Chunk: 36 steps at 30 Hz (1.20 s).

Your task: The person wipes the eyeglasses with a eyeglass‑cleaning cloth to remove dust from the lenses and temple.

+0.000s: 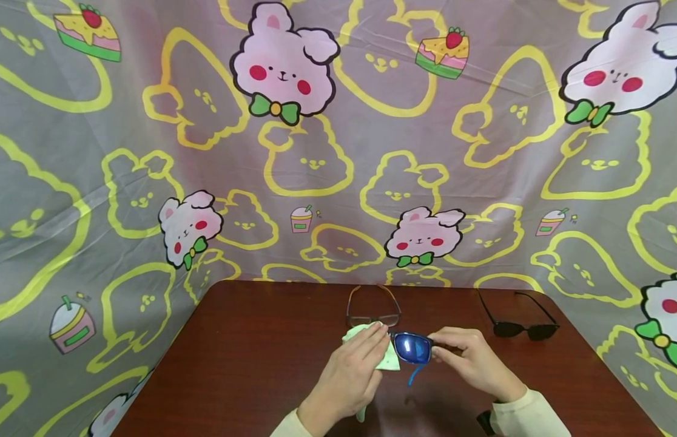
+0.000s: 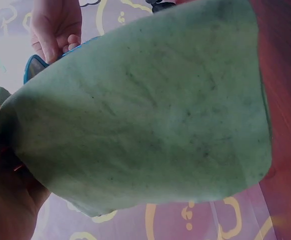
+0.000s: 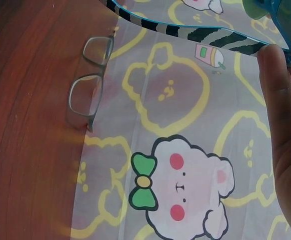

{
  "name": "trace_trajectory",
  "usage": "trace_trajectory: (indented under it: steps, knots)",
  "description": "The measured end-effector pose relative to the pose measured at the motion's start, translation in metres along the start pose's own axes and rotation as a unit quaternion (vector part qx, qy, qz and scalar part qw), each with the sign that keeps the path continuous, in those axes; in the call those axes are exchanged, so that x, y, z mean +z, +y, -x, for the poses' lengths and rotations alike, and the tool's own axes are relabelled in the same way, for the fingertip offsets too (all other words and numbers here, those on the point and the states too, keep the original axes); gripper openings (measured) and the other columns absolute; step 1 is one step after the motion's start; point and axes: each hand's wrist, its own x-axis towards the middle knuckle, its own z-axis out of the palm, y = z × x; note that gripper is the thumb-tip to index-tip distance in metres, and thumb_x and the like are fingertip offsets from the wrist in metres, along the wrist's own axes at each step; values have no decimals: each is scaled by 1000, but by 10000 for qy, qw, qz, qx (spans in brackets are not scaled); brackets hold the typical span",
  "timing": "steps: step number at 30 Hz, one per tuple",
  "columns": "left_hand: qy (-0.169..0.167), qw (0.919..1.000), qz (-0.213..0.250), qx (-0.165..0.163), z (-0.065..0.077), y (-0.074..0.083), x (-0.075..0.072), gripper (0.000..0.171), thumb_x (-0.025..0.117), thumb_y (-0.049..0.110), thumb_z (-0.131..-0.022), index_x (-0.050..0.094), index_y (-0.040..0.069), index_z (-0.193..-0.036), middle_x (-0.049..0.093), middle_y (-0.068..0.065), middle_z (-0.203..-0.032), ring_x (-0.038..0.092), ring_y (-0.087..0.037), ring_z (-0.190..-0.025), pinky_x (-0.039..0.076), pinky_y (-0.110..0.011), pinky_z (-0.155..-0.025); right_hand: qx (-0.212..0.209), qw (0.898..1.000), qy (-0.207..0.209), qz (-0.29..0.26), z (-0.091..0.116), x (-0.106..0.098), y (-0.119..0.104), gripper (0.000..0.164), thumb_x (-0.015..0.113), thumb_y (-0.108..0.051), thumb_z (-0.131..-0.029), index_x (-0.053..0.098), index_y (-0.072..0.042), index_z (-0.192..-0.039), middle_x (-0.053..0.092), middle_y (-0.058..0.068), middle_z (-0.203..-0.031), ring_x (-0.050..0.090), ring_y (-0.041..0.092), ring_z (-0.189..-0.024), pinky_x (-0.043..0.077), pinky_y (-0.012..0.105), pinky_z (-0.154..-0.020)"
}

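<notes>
You seem to be in the middle of wiping the blue sunglasses [image 1: 412,348]: one lens is sitting under the green cloth [image 1: 390,359], while the other is showing bare. Your left hand [image 1: 346,373] is gripping the cloth over the covered lens, its fingers close together; your right hand [image 1: 475,358] is pinching the frame near the hinge. You are holding the sunglasses above the middle of the worktop [image 1: 235,346]. Finishing the wiping and setting them down are probably remaining. Near the far edge the clear glasses [image 1: 373,320] are lying, and near the far right corner the black sunglasses [image 1: 526,331]; whether these are wiped, you cannot tell. Your left hand and the cloth are hiding the covered lens, the worktop's near edge is falling outside the head view, and a dark thing [image 1: 485,420] beside your right sleeve [image 1: 529,414] is remaining unclear.
</notes>
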Motion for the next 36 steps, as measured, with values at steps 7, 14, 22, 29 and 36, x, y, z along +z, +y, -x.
trace_trajectory:
  steps: [7,14,22,29,36]
  knots:
    - [-91,9999,-46,9,0,2,0,45,47,12,-79,61,-2,-120,55,-14,-131,46,-25,-127,36,-34,-102,-28,10000,-22,-13,-1,2,-1,24,63,4,-86,69,-8,-106,65,-3,-88,60,14,-66,52,28,-55]
    - [-109,9998,-156,81,-3,2,-1,46,48,14,-78,61,-1,-119,56,-15,-129,44,-24,-128,37,-34,-102,57,10000,0,-10,-2,2,0,24,63,5,-85,70,-8,-105,65,-2,-87,60,16,-67,52,28,-54]
    - [-115,9998,-117,130,-3,5,-1,47,50,14,-76,62,-2,-118,56,-15,-128,45,-24,-127,37,-34,-102,-3,10000,-25,-82,-2,2,-3,24,62,4,-87,69,-9,-106,65,-2,-88,60,17,-65,52,28,-54]
    - [-89,9997,-139,154,-4,4,-1,45,48,14,-78,62,-2,-117,57,-15,-128,47,-24,-126,38,-35,-101,69,9999,-67,-111,-4,3,-4,24,62,3,-87,69,-9,-106,66,-2,-89,61,15,-67,53,28,-55]
    - [-189,9996,-189,44,-4,5,0,44,50,16,-78,63,0,-117,58,-14,-126,48,-23,-125,36,-32,-102,-20,9998,-121,-159,-6,7,-2,23,63,2,-87,69,-9,-106,66,-2,-90,63,16,-69,53,28,-57]
